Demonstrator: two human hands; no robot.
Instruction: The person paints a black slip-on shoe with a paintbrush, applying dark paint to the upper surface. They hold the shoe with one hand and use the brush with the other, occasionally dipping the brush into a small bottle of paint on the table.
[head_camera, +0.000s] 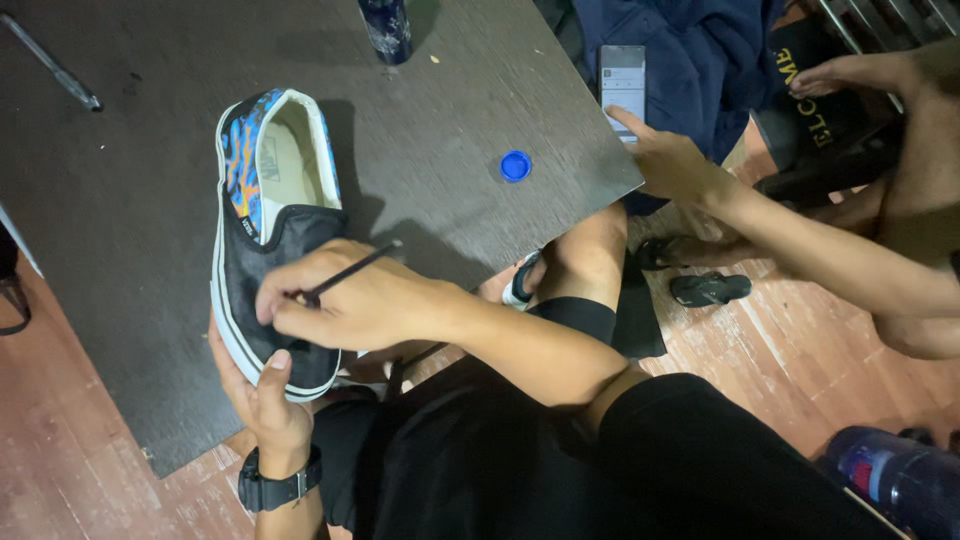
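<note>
1. Black canvas covers the toe of a slip-on shoe (262, 250) with blue and orange flames painted on its heel end; it lies on the near left part of a dark table (130, 200), toe toward the person and hanging over the near edge.
2. From below, the left hand (258, 385) cups the toe, thumb pressed up against the white sole. A black watch (280, 487) sits on that wrist.
3. Over the toe, the right hand (345, 300) is curled, its fingers pinching a thin black brush (350, 270) whose handle points up and to the right.
4. Further right on the table lies a small blue bottle cap (515, 165). A dark bottle (386, 28) stands at the far edge.
5. At the table's far right corner, another person's hand (668, 160) touches a phone (622, 85) with one finger.
6. Down on the floor to the right lies a sandal (710, 288), and a plastic bottle (895, 480) shows at the near right.
</note>
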